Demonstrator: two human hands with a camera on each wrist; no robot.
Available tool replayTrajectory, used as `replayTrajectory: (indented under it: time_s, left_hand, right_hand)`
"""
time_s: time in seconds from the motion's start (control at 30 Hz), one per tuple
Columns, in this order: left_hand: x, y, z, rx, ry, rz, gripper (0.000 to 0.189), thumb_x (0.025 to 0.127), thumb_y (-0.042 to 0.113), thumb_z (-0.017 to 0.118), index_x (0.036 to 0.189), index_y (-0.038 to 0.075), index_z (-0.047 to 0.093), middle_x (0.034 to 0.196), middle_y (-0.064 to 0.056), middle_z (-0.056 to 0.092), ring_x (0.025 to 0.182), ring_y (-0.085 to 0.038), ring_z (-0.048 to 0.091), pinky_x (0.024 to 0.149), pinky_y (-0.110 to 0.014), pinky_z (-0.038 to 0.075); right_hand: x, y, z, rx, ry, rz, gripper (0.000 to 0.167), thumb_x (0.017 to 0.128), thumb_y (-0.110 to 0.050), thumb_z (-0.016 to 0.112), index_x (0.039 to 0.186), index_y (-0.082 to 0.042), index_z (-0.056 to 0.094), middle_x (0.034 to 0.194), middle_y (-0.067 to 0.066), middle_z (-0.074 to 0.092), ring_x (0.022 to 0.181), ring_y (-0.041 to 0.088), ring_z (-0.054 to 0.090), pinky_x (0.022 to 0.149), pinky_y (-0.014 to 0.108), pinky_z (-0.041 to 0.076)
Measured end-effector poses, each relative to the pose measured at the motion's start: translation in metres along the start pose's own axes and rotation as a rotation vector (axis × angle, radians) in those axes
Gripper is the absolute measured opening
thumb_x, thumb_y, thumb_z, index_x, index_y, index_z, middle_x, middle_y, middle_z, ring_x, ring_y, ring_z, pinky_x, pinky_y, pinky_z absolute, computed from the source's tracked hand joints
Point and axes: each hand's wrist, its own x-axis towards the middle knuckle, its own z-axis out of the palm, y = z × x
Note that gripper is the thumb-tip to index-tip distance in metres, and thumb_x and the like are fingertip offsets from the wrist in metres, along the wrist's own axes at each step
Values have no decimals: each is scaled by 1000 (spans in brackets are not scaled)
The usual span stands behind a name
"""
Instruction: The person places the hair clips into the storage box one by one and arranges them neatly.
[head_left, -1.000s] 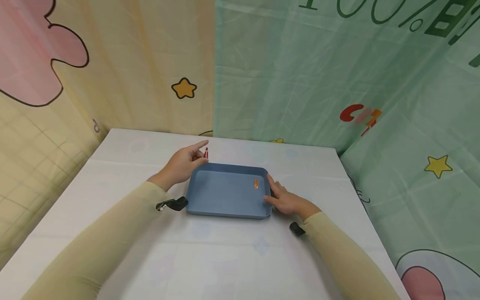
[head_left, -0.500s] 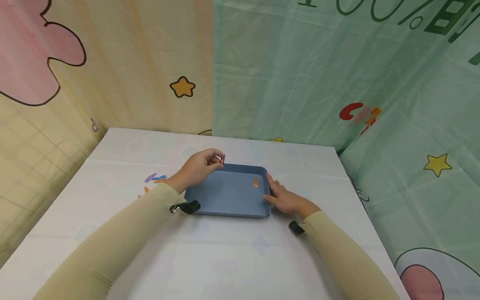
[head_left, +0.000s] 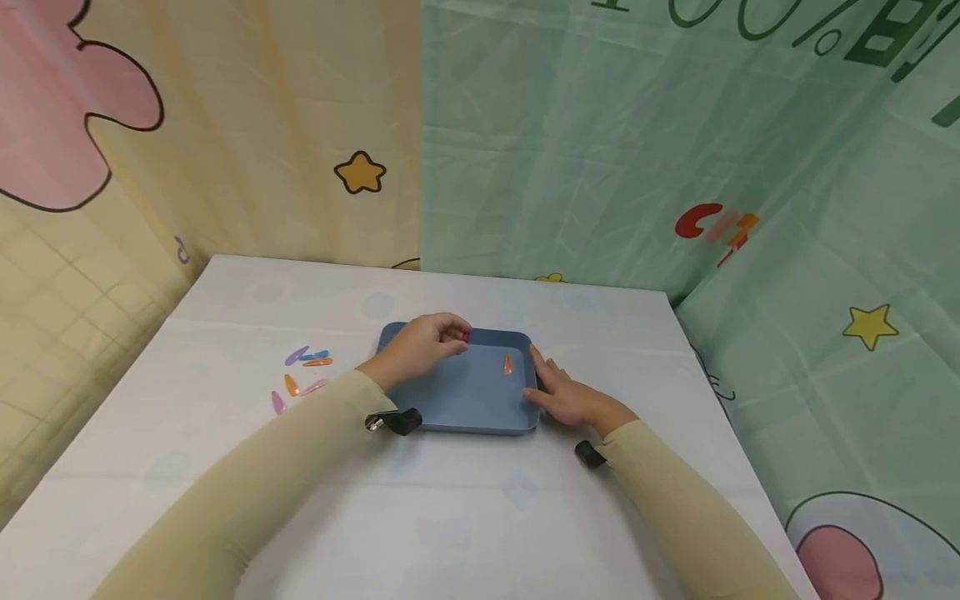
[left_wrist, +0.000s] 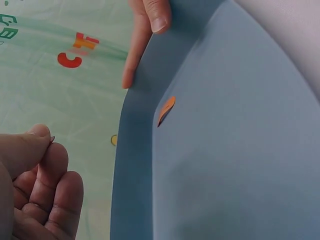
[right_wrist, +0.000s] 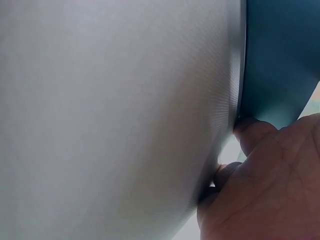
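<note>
A shallow blue-grey tray (head_left: 450, 404) lies on the table with one orange snap hair clip (head_left: 507, 364) inside, near its right end. Over the tray's far side, my left hand (head_left: 416, 350) pinches a red hair clip (head_left: 465, 337) between thumb and fingers. Only a small tip of that clip shows past the thumb in the left wrist view. My right hand (head_left: 570, 400) rests against the tray's right edge, its fingers extended along the outer wall and its thumb at the rim. In the right wrist view, the right fingertips are partly hidden against the tray wall.
Several hair clips lie loose left of the tray, among them a blue clip (head_left: 313, 355), an orange clip (head_left: 291, 385) and a pink clip (head_left: 278, 402). A white cloth covers the table (head_left: 450, 517). Printed curtains (head_left: 540, 150) hang behind it and at both sides.
My left hand has moved right and toward me with the red hair clip, from beyond the tray's far left corner to over the tray, uncovering the loose clips. My right hand has stayed put.
</note>
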Motion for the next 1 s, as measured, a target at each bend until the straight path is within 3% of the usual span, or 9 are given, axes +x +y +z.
replayTrajectory:
  time_s: [0.4, 1.0]
  left_hand:
    - [15, -2, 21, -3, -48, -15, 35, 102, 17, 70, 134, 4, 69, 116, -4, 77, 107, -18, 72, 94, -38, 57]
    - [35, -7, 39, 0, -89, -43, 35, 103, 20, 70, 134, 5, 69, 120, -6, 76, 110, -19, 72, 95, -37, 58]
  right_hand:
    - [0, -1, -1, 8, -3, 14, 86, 111, -50, 45, 169, -26, -14, 177, 18, -2, 163, 45, -4, 127, 68, 8]
    - [0, 0, -2, 9, -7, 11, 87, 111, -50, 45, 169, -26, -15, 177, 17, -1, 163, 44, -4, 127, 69, 9]
